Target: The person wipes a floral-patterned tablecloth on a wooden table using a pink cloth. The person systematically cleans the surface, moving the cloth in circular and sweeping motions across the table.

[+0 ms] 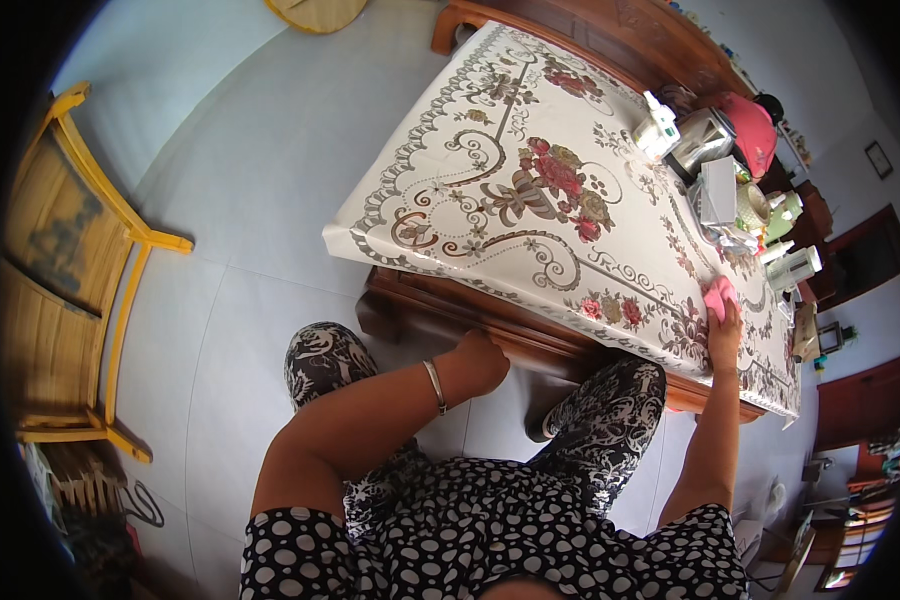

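My right hand (pixel 725 335) reaches out to the right side of the table and presses a pink cloth (pixel 718 296) onto the flowered tablecloth (pixel 450 215). Its fingers are closed over the cloth. My left hand (pixel 478 365) is curled into a fist in front of the table's near edge, above the floor, with a silver bangle on the wrist. Nothing shows in that fist. The cream tablecloth, printed with red roses and brown scrolls, covers the dark wooden table (pixel 490 320).
Beyond my right hand stand a white pump bottle (pixel 656 128), a steel kettle (pixel 705 140), a grey box (pixel 714 192), a white lidded container (pixel 795 268) and a red-pink bag-like thing (pixel 748 130). A yellow wooden chair (pixel 120 210) is at the left.
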Motion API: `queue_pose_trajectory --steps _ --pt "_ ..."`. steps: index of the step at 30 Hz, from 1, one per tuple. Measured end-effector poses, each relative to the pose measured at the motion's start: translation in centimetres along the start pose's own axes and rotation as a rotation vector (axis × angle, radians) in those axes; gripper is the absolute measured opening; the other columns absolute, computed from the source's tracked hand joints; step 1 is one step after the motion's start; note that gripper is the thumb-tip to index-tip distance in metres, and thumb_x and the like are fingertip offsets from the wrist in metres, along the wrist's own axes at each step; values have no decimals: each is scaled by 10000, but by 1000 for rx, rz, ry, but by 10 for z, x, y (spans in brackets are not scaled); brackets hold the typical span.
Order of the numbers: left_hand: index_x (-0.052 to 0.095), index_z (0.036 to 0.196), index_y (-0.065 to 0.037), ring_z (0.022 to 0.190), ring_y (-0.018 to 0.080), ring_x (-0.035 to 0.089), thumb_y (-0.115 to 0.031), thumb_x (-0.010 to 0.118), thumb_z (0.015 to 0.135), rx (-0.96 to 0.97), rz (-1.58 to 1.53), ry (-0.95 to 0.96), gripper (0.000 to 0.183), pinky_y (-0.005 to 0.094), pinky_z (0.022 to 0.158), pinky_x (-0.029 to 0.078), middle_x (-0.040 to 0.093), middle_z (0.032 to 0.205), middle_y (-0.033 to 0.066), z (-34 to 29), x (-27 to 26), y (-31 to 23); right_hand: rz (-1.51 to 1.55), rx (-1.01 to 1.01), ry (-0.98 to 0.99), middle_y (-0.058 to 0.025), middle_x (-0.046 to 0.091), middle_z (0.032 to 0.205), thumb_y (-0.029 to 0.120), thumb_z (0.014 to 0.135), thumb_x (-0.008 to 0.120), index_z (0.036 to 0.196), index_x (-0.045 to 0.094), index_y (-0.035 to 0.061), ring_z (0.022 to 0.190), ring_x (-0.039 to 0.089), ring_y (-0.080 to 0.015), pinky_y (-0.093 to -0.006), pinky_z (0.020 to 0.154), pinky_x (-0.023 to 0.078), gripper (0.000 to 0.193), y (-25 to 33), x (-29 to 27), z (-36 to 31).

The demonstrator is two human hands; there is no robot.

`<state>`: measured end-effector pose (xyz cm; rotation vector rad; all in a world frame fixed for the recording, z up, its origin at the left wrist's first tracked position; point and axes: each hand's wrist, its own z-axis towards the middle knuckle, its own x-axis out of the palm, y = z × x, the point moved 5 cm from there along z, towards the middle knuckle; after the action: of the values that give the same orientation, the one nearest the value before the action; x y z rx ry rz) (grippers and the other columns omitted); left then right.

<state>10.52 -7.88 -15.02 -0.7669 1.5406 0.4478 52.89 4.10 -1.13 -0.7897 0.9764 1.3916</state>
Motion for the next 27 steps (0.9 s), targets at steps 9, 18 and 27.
queue_pose_trajectory --steps 9,18,27 --pt "641 747 -72 761 260 612 -230 649 688 -17 -51 -26 168 383 731 450 636 751 89 -5 5 -3 -85 -1 98 -172 395 1336 364 860 517 1285 419 41 1236 349 -358 -430 1042 240 542 93 4 16" --pt "625 681 -74 683 239 601 -146 565 697 41 -27 -107 95 377 670 443 617 688 93 -7 -8 -15 73 -330 6 -167 430 1306 359 842 546 1253 476 150 1212 377 -348 -469 1049 218 466 193 65 94" --pt "617 635 -77 672 243 587 -103 531 682 72 -147 -155 102 389 695 422 605 667 92 -7 -15 -22 68 -460 27 -153 431 1309 421 839 517 1243 482 155 1210 387 -331 -469 1036 245 485 325 118 164"
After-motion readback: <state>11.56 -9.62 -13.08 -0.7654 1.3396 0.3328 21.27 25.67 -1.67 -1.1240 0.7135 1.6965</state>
